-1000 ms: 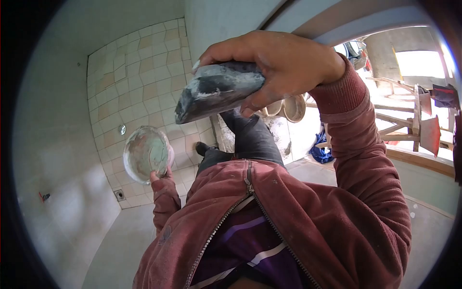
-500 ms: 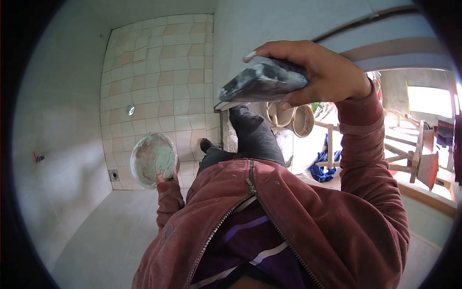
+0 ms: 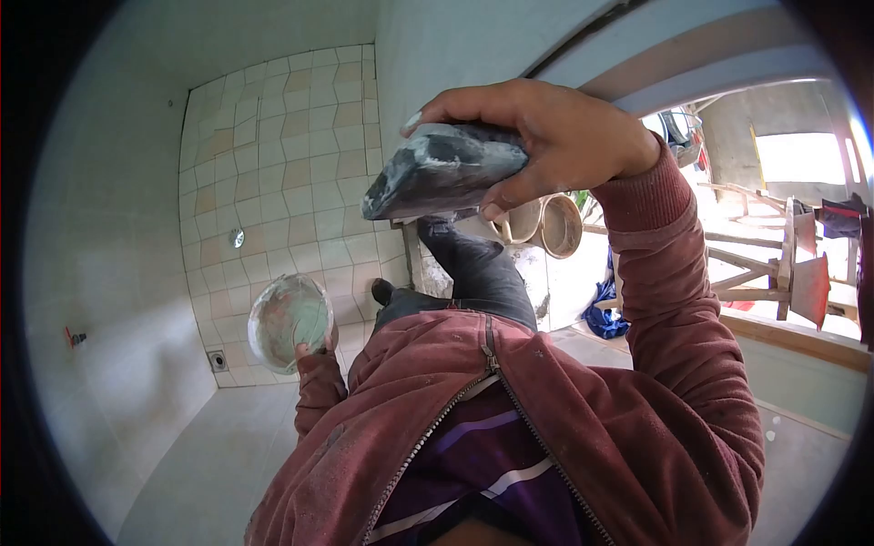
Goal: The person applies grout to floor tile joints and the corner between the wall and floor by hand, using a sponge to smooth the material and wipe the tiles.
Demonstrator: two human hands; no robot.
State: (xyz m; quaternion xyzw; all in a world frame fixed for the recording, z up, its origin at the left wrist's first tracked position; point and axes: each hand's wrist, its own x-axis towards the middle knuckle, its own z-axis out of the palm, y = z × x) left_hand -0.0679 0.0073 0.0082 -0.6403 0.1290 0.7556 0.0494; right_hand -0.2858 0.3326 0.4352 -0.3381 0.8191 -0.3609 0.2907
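My right hand (image 3: pixel 564 136) is wrapped round a dark, block-shaped tool (image 3: pixel 446 168) smeared with white paste, held up near the pale wall. Fingers reach over its upper side and the thumb presses from below; its exact kind does not show. Low on the left, my left hand (image 3: pixel 316 349) grips the near rim of a round bucket (image 3: pixel 258 320), thumb over the edge. Whitish-green residue coats the bucket's inside. The fingers under the rim are hidden.
Tiles in cream and beige cover the floor (image 3: pixel 300 146), with a round drain (image 3: pixel 237 237) in it. A red-handled valve (image 3: pixel 75 337) sticks out at left. Beyond the doorway stand round containers (image 3: pixel 561 227), blue cloth (image 3: pixel 603 314) and a wooden frame (image 3: pixel 774 264).
My right hand and the block have shifted left in the view, over the edge of the wall. The bucket sits slightly lower in the view, still in my left hand.
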